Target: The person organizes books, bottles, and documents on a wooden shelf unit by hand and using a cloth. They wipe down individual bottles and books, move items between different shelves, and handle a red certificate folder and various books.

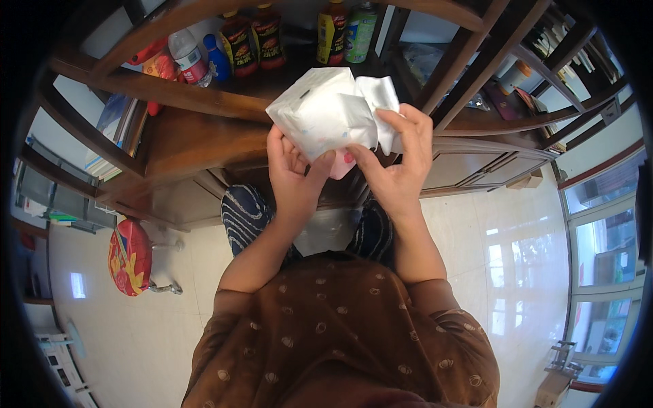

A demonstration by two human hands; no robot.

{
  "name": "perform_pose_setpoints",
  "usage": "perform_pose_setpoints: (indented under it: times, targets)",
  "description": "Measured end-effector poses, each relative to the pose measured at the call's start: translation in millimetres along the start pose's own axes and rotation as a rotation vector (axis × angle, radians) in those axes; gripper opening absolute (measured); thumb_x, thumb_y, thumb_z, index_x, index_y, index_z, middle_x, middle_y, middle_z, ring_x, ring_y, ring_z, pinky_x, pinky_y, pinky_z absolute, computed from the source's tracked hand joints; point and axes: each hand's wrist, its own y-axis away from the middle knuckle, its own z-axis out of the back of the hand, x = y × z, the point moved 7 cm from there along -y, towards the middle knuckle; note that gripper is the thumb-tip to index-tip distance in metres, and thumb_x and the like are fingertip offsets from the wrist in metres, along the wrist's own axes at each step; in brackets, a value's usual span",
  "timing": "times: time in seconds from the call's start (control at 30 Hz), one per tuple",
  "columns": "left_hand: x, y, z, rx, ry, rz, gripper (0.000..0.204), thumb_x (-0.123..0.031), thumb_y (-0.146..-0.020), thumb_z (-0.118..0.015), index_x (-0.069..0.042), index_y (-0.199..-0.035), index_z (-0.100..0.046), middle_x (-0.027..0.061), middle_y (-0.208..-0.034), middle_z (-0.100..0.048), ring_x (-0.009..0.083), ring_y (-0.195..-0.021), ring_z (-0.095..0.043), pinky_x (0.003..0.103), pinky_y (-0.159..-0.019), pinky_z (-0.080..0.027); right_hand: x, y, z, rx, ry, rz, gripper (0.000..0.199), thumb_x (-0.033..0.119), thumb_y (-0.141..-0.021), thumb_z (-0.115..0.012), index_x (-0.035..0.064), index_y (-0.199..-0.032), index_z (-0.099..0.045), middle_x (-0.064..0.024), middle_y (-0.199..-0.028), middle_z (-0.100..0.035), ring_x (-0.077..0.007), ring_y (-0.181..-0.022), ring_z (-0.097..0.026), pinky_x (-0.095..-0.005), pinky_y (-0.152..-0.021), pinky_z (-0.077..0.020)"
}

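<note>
Head view: white soft-plastic packet point(316, 109) at 12 o'clock, held up off the shelf. Left hand point(296, 160) clamped on its lower-left edge, thumb on the near face. Right hand point(401, 160) clamped at its 4 o'clock side: thumb on the near edge, fingers at the loose white end point(377, 95). Pink patch point(343, 165) at packet's 5 o'clock.

Handling call: brace body with left, light squeeze so it doesn't crush; work the loose end by fingertips, slow, to avoid tearing. Packet contents hidden.

Shelf containers: clear bottle point(189, 58), 11 o'clock, pink label, fill unclear; dark bottle point(269, 37), 11 o'clock, looks filled; green can point(359, 34), 12 o'clock, contents can't tell.
</note>
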Motion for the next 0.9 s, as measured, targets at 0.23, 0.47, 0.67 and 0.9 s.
perform_pose_setpoints:
  times: [0.23, 0.47, 0.67, 0.9]
  targets:
    - [18, 7, -3, 0.197, 0.317, 0.276, 0.088, -0.022, -0.080, -0.077, -0.002, -0.149, -0.027, 0.0124, -0.141, -0.049, 0.0242, -0.129, -0.050, 0.037, -0.109, -0.040, -35, 12, -5, 0.012, -0.530, -0.329, 0.010, -0.001, -0.084, -0.072, -0.0014, -0.089, -0.063, -0.0068, -0.101, -0.058, -0.0134, -0.090, -0.056, -0.0250, -0.080, -0.0448]
    - [42, 16, 7, 0.154, 0.544, 0.388, 0.084, -0.037, -0.084, -0.077, 0.000, -0.146, -0.034, 0.0136, -0.139, -0.052, 0.0253, -0.128, -0.052, 0.038, -0.109, -0.042, -44, 18, -5, -0.066, -0.934, -0.614, 0.008, -0.003, -0.087, -0.068, 0.0003, -0.088, -0.061, -0.0047, -0.103, -0.061, -0.0110, -0.092, -0.058, -0.0254, -0.085, -0.0464]
    - [39, 12, 19, 0.105, 0.632, 0.370, 0.077, -0.036, -0.087, -0.075, 0.000, -0.144, -0.037, 0.0125, -0.137, -0.055, 0.0246, -0.126, -0.055, 0.039, -0.108, -0.044, -56, 3, 43, -0.245, -0.756, -0.502, 0.010, -0.001, -0.087, -0.070, 0.0023, -0.092, -0.062, -0.0097, -0.107, -0.066, -0.0130, -0.094, -0.060, -0.0280, -0.087, -0.0494]
    - [34, 14, 21, 0.045, 0.507, 0.333, 0.078, -0.035, -0.086, -0.076, 0.000, -0.145, -0.037, 0.0125, -0.137, -0.055, 0.0251, -0.126, -0.055, 0.039, -0.107, -0.044, -50, 2, 70, -0.346, -0.665, -0.436, 0.011, -0.004, -0.088, -0.068, 0.0020, -0.094, -0.061, -0.0093, -0.105, -0.065, -0.0125, -0.091, -0.060, -0.0266, -0.085, -0.0489]
